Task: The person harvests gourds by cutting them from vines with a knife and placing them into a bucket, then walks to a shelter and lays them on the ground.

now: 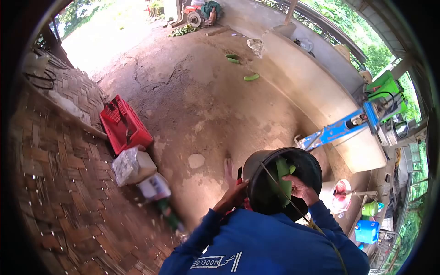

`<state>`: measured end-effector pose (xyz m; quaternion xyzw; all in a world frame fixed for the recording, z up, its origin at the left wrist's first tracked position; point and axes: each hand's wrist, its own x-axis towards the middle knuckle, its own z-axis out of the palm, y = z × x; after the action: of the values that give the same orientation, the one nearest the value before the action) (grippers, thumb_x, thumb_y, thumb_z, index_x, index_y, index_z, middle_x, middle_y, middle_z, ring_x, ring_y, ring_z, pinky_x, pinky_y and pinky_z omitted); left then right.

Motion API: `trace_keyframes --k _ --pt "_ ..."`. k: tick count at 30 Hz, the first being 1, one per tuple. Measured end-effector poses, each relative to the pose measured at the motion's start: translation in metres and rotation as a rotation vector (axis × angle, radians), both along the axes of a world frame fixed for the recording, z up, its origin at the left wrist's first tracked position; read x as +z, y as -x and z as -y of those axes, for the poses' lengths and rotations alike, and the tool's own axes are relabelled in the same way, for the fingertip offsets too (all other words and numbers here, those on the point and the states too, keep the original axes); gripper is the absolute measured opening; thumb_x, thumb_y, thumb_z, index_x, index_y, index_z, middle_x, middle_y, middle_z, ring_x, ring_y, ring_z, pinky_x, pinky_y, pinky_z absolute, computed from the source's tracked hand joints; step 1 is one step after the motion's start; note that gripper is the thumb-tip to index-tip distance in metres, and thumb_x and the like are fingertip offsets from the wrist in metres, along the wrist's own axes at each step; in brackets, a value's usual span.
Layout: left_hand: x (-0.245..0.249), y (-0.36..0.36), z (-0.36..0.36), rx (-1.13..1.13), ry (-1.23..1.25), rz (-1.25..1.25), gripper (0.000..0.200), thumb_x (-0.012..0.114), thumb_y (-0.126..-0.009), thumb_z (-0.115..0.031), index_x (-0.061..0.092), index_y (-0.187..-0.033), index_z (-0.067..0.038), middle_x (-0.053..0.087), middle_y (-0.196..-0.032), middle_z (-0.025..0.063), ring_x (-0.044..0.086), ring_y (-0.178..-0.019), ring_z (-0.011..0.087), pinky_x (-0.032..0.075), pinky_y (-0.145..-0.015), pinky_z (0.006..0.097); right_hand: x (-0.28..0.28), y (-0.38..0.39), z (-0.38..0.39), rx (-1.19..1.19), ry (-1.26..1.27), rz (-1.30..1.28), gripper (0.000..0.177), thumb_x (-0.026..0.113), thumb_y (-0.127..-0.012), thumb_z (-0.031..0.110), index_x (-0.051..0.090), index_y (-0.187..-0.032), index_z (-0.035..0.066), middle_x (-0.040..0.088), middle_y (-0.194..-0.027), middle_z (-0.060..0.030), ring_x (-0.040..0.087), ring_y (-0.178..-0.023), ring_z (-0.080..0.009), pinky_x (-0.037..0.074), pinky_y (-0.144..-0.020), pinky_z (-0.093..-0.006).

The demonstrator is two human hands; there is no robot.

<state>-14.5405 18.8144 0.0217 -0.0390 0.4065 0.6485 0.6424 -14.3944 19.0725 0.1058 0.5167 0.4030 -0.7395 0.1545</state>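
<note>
A black bucket (313, 172) is tilted in front of my body, its wire handle crossing the opening. Inside lie long green cucumbers (283, 172). My right hand (302, 189) reaches over the rim with its fingers closed around one cucumber. At the bucket's left side, my left hand (234, 196) grips near the rim, and a small black-and-red piece shows by its fingers. A rope is tied to the lower end of the handle, running down over my blue shirt (275, 238).
A red crate (124, 126) stands at left by the woven wall (59, 169), with a plastic-wrapped block (134, 166) beside it. Several cucumbers (251, 77) lie on the concrete floor (206, 105). To the right are a blue metal machine (339, 132), a low wall and a blue jug (366, 232).
</note>
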Motion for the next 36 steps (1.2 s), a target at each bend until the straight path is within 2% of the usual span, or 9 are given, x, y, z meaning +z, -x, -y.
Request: trace_keyframes --k 7,9,10,21,24,29,33,35,36 --pt "-0.002 0.172 -0.064 0.149 0.22 0.087 0.036 0.059 -0.093 -0.049 0.05 -0.071 -0.022 0.039 -0.052 -0.0068 0.034 -0.041 0.0078 0.021 -0.039 0.025 -0.095 0.182 -0.096 0.083 0.247 -0.168 0.038 0.075 -0.082 0.029 0.066 -0.114 0.012 0.07 -0.112 -0.0042 0.067 -0.1 -0.0159 0.053 -0.088 -0.0289" --pt "0.039 0.222 -0.076 0.143 0.312 0.194 0.033 0.059 -0.092 -0.05 0.053 -0.077 -0.022 0.043 -0.055 -0.0057 0.038 -0.045 0.0083 0.026 -0.041 0.0251 -0.105 0.219 -0.105 -0.087 0.345 -0.092 0.037 0.073 -0.083 0.029 0.065 -0.115 0.011 0.069 -0.113 -0.0057 0.067 -0.101 -0.0175 0.054 -0.089 -0.0306" --pt "0.05 0.247 -0.083 0.138 0.266 0.131 0.03 0.059 -0.093 -0.048 0.055 -0.079 -0.022 0.046 -0.06 -0.0061 0.04 -0.049 0.0078 0.029 -0.045 0.0241 -0.039 0.267 -0.099 0.038 0.258 -0.06 0.038 0.072 -0.084 0.029 0.065 -0.115 0.01 0.069 -0.112 -0.0082 0.068 -0.1 -0.0189 0.055 -0.088 -0.0323" --pt "0.05 0.473 -0.159 0.262 0.161 0.192 0.024 0.061 -0.092 -0.041 0.06 -0.085 -0.018 0.057 -0.07 -0.0057 0.047 -0.055 0.0078 0.034 -0.047 0.0218 -0.015 0.514 -0.197 0.051 0.147 -0.093 0.044 0.074 -0.082 0.033 0.062 -0.114 0.006 0.069 -0.102 -0.0092 0.067 -0.092 -0.0196 0.056 -0.078 -0.0335" --pt "0.033 0.547 -0.173 0.244 0.105 0.154 0.024 0.059 -0.094 -0.04 0.059 -0.086 -0.018 0.057 -0.068 -0.0054 0.045 -0.053 0.0062 0.032 -0.045 0.0212 -0.012 0.576 -0.214 0.068 0.202 -0.134 0.06 0.066 -0.088 0.03 0.046 -0.138 0.005 0.062 -0.125 -0.0141 0.062 -0.107 -0.0242 0.052 -0.093 -0.0398" --pt "0.036 0.658 -0.194 0.157 0.135 0.348 0.026 0.058 -0.095 -0.041 0.063 -0.088 -0.017 0.064 -0.074 -0.0028 0.055 -0.056 0.0072 0.037 -0.045 0.0185 0.06 0.652 -0.25 0.227 0.004 -0.281 0.077 0.064 -0.087 0.036 0.032 -0.148 0.005 0.052 -0.14 -0.02 0.058 -0.116 -0.0301 0.048 -0.098 -0.0446" --pt "0.069 0.728 -0.227 0.118 0.138 0.223 0.024 0.056 -0.096 -0.04 0.061 -0.089 -0.018 0.06 -0.074 -0.0065 0.047 -0.057 0.0052 0.033 -0.047 0.0209 0.124 0.682 -0.288 0.091 -0.122 -0.516 0.081 0.061 -0.08 0.052 0.047 -0.136 -0.004 0.052 -0.134 -0.0295 0.054 -0.123 -0.0395 0.045 -0.1 -0.0498" --pt "0.071 0.76 -0.239 0.113 0.12 0.197 0.025 0.055 -0.097 -0.04 0.062 -0.091 -0.017 0.061 -0.078 -0.0064 0.049 -0.06 0.0049 0.035 -0.048 0.0207 0.143 0.692 -0.301 -0.049 -0.314 -0.461 0.059 0.06 -0.076 0.053 0.063 -0.094 -0.003 0.057 -0.127 -0.0273 0.061 -0.111 -0.036 0.049 -0.095 -0.0474" --pt "0.066 0.776 -0.242 0.101 0.064 0.236 0.026 0.053 -0.098 -0.038 0.062 -0.097 -0.014 0.064 -0.087 -0.0022 0.055 -0.072 0.0095 0.041 -0.061 0.0234 0.141 0.69 -0.311 -0.115 -0.359 -0.47 0.055 0.061 -0.076 0.053 0.063 -0.087 -0.001 0.058 -0.125 -0.0255 0.062 -0.106 -0.0336 0.05 -0.092 -0.046"
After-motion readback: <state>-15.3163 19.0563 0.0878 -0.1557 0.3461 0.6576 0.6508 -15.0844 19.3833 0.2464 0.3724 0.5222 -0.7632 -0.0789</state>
